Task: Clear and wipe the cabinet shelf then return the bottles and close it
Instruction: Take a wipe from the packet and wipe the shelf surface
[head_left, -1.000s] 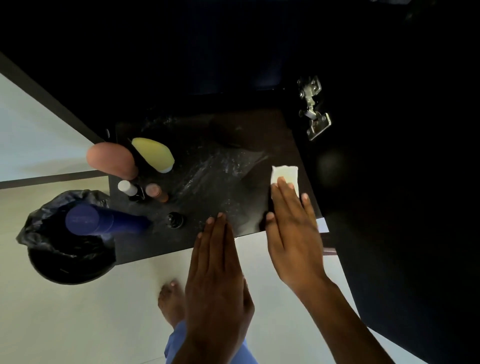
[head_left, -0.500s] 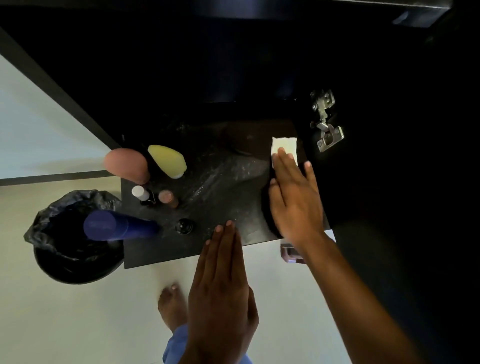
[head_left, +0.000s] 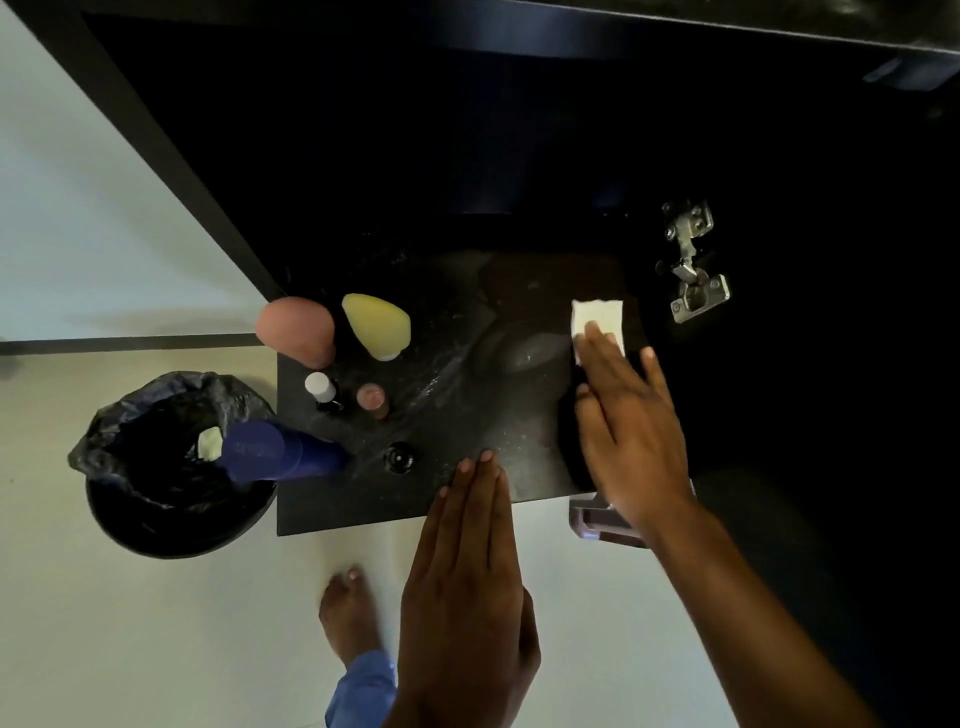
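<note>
Wipe (head_left: 597, 317) under right hand's (head_left: 628, 431) fingertips (head_left: 597, 338)

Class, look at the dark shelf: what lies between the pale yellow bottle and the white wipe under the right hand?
Only bare, streaked shelf; nothing stands between yellow bottle and wipe, head view.

My right hand (head_left: 626, 431) lies flat, palm down, fingers (head_left: 597, 353) stretched forward and close together, the little finger splayed a touch outward. The thumb sticks out to the inner side. My right forearm (head_left: 748, 613) runs back bare toward the lower right corner. My left hand (head_left: 465, 582) is also flat and palm down, fingers pressed side by side and pointing straight ahead, thumb tucked along the edge. My bare foot (head_left: 347, 618) shows below, with a light blue trouser cuff (head_left: 363, 686) at the ankle.
</note>
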